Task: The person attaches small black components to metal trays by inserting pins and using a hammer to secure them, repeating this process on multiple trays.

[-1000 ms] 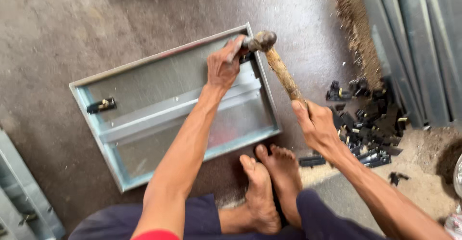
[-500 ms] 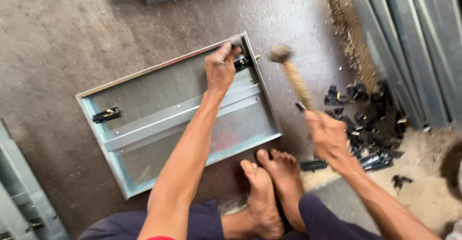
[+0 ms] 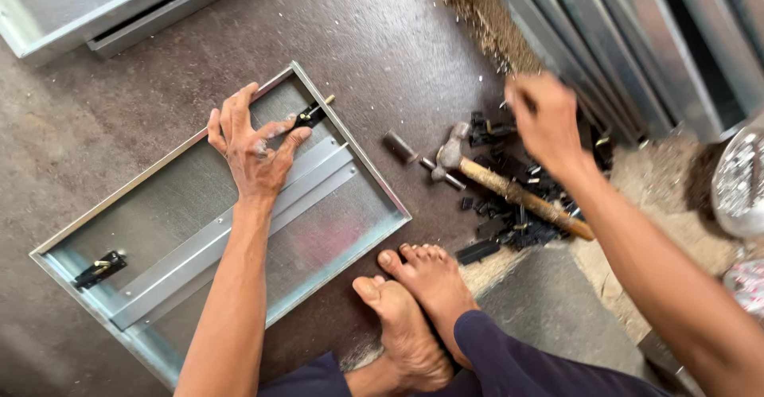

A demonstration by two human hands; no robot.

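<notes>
L hand point(image 3: 253, 152), fingers spread, presses on metal panel point(image 3: 334, 222) by black latch point(image 3: 309, 114); R hand point(image 3: 547, 120), fingers loosely curled w/ nothing held, over black parts point(image 3: 509, 226); hammer point(image 3: 509, 190) on floor.

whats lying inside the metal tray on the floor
Inside the metal tray a metal strip runs lengthwise, with a black latch at one end and another at the other. The left hand covers the sheet beneath it.

The right hand point(image 3: 547, 122) has let go of the hammer point(image 3: 509, 190), which now lies on the floor among the black parts point(image 3: 509, 230); the hand reaches over that pile. The left hand point(image 3: 253, 152) has opened flat on the metal panel point(image 3: 334, 230) beside the black latch point(image 3: 309, 114).
</notes>
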